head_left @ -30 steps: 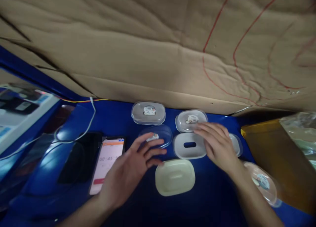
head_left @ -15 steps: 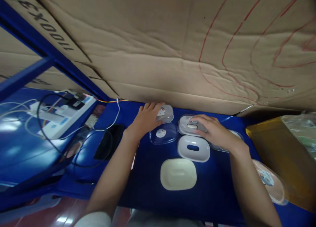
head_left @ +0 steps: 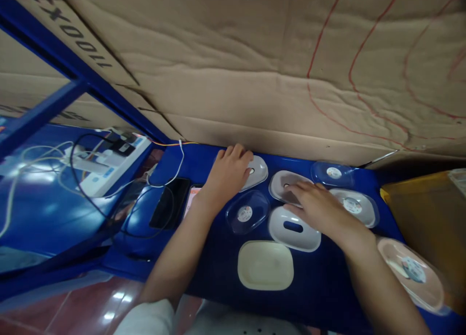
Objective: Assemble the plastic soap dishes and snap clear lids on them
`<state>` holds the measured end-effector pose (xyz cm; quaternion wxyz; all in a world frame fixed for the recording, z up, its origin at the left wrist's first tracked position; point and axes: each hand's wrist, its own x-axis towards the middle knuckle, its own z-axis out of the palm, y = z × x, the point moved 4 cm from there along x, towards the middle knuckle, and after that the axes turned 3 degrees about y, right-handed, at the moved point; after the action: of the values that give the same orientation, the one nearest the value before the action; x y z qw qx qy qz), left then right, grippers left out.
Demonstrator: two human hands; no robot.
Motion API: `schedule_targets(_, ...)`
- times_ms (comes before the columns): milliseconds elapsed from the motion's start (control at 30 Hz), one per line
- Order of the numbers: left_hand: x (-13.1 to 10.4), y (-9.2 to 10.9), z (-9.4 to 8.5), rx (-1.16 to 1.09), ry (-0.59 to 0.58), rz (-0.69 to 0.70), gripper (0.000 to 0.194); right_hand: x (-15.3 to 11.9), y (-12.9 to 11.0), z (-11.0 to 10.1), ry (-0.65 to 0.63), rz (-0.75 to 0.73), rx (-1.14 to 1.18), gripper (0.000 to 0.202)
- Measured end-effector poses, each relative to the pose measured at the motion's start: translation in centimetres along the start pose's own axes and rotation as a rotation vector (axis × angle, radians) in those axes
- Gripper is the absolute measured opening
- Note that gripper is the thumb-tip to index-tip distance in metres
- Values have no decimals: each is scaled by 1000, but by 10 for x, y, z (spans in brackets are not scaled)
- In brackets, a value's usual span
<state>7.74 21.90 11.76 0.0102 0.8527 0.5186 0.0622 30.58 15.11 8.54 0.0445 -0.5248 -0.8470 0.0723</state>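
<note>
At the back of the blue table, my left hand (head_left: 231, 170) is curled beside a small white oval dish (head_left: 259, 171). What its fingers grip, if anything, is hidden by the hand. My right hand (head_left: 315, 204) has its fingertips over a second white dish (head_left: 280, 182), with the thumb near its front edge. Just in front lies a white slotted insert (head_left: 309, 235). Between the hands rests a clear lid (head_left: 244, 212) with a round sticker; another clear lid (head_left: 333, 173) lies behind my right hand. A cream shallow tray (head_left: 265, 265) sits nearest me.
To the right are a white stickered dish (head_left: 353, 206) and a peach one (head_left: 411, 272), beside a yellow-brown box (head_left: 425, 223). Phones (head_left: 169, 204) and a power strip (head_left: 112, 165) with tangled cables occupy the left. A cardboard wall (head_left: 236, 97) rises behind.
The stickered clear cover seen on the left dish no longer shows there. A clear lid now shows at the back right. The view has shifted slightly; both hands stay near the back dishes.
</note>
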Motion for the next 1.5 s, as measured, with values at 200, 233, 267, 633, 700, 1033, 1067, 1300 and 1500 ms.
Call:
schedule_targets(200,-1,26,24,25,-186,-23,33,8,-11,9,-49,28,-47,24)
schedule_targets(233,-1,27,28,27,-195,-30,33,9,-11,8,-51,23,-37,24)
schedule_targets(267,0,28,30,26,-199,-38,32,9,-10,7,-51,26,-27,25)
schedule_targets(633,1,13,4,-63,-146,-66,37,24,-19,13,-27,131,-101,25)
schedule_targets(700,0,11,-3,-92,-87,-67,36,23,-16,5,-28,106,-97,26)
schedule_targets(1033,3,32,22,-72,-47,78,36,7,26,-39,158,132,117,34)
schedule_targets(1067,4,34,25,-56,-49,91,37,2,28,-44,176,129,138,32)
schedule_targets(1300,-11,52,15,-66,40,262,38,-109,44,-76,253,212,180,37)
schedule_targets(1500,-45,136,7,-260,-13,622,38,-263,86,-6,93,692,-56,79)
